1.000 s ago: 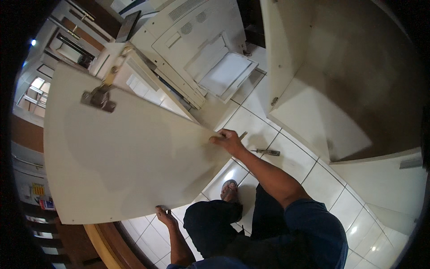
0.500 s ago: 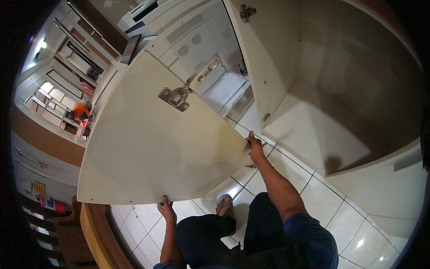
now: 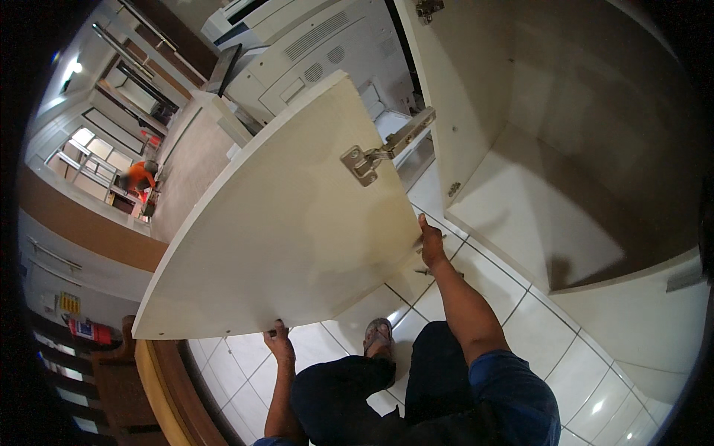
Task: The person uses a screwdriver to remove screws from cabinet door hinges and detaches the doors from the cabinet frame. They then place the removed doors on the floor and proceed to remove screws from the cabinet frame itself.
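Note:
A cream cabinet door (image 3: 275,230), off its cabinet, is held tilted in front of me. My left hand (image 3: 279,343) grips its near edge, with the thumb on the upper face and the other fingers hidden beneath. At its right side my right hand (image 3: 430,244) closes around the edge, thumb up. A metal hinge (image 3: 363,163) is fixed to the door's face, and its arm sticks out past the far right edge. To the right stands the open cabinet (image 3: 513,175), with a hinge plate (image 3: 453,189) low on its side panel and another hinge piece (image 3: 429,9) higher up.
Behind the door is a large pale office machine (image 3: 320,63). White floor tiles (image 3: 520,327) lie around my feet. A wooden bench (image 3: 167,394) stands at the left, near a red fire extinguisher (image 3: 91,331). Far left, a person in orange (image 3: 138,177) bends down.
The door has tilted and its far edge has come lower and to the right, showing more of the machine behind it. The hinge has shifted right with it. Both hands keep their grip.

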Available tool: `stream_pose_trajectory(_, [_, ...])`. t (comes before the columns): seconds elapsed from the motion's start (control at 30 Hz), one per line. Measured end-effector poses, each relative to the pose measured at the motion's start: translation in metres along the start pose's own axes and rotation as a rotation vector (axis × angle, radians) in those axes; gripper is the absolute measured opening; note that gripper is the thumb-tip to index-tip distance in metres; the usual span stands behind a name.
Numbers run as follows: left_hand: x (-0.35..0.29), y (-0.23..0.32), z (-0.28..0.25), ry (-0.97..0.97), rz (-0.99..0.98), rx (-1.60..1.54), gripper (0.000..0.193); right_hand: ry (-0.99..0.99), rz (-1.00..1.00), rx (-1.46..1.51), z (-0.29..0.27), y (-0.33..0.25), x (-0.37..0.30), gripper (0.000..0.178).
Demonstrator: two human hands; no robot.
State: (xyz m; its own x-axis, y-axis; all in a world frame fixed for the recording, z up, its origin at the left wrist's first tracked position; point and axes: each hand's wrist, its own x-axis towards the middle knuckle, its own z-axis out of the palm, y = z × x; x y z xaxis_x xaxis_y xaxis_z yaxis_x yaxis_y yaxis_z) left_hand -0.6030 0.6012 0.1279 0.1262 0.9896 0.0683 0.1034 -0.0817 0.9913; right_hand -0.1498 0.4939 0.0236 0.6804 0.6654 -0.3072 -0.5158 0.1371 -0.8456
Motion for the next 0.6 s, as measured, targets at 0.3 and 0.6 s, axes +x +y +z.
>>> stream_pose_trajectory(0.3, [0.004,0.034,0.015,0.099,0.083,0.046,0.056,0.1,0.019,-0.07,-0.002,0.011,0.011,0.067])
stream_pose_trajectory(0.6, [0.01,0.237,0.025,0.61,1.136,0.995,0.128,0.332,0.065,-0.083,0.019,0.004,0.015,0.067])
